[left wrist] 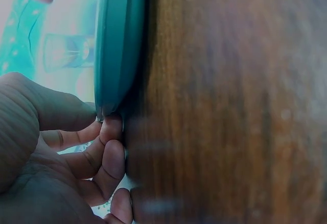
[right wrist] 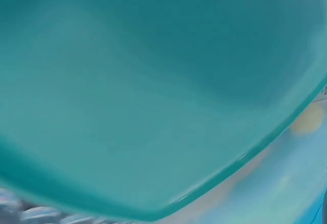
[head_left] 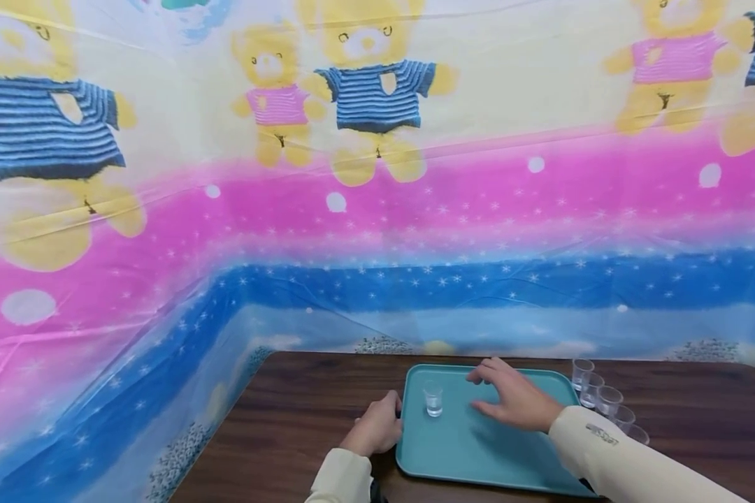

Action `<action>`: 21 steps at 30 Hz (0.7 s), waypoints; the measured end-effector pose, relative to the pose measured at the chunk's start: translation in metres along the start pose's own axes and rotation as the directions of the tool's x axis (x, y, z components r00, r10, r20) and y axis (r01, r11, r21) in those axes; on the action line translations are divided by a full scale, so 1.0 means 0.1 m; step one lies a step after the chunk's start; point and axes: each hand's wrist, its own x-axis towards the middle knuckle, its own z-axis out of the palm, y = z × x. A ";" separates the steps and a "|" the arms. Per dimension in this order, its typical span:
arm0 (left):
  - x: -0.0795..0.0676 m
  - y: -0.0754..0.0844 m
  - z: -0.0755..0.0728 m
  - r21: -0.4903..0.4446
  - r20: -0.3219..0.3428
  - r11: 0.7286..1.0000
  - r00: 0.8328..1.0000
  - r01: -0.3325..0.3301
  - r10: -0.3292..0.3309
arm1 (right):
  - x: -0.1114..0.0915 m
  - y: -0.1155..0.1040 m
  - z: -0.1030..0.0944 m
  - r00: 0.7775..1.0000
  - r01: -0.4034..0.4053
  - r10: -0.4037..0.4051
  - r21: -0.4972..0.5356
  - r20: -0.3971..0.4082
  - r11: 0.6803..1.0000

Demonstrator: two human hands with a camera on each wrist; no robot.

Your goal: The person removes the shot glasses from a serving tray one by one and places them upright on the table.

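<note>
A teal tray (head_left: 472,464) lies on the dark wooden table. My left hand (head_left: 377,425) is at its left rim; in the left wrist view, the thumb and fingertips pinch the tray edge (left wrist: 118,45). Toward the tray's left side stands a small clear cup (head_left: 433,403), upright, with what looks like clear liquid in the bottom. To the right of that cup, my right hand (head_left: 516,399) hovers over the tray, thumb and fingers apart and nothing between them. The right wrist view is filled mostly by the tray surface (right wrist: 127,122); the hand's fingers do not show there.
Several similar clear cups (head_left: 609,399) stand in a row along the tray's right edge, partly behind the right sleeve (head_left: 623,447). Wooden tabletop (head_left: 283,419) extends to the left. A printed cloth with teddy bears (head_left: 377,286) hangs behind and left of the table.
</note>
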 end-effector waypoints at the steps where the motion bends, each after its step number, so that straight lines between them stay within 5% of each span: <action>1: 0.01 0.01 0.00 0.001 0.004 1.000 1.000 0.000 0.000 | 0.03 -0.02 0.01 1.000 -0.005 0.005 0.005 0.006 1.000; 21: 0.05 0.00 0.00 -0.003 0.017 1.000 0.999 0.031 -0.031 | 0.40 -0.28 0.34 0.998 0.054 -0.053 0.021 -0.023 0.998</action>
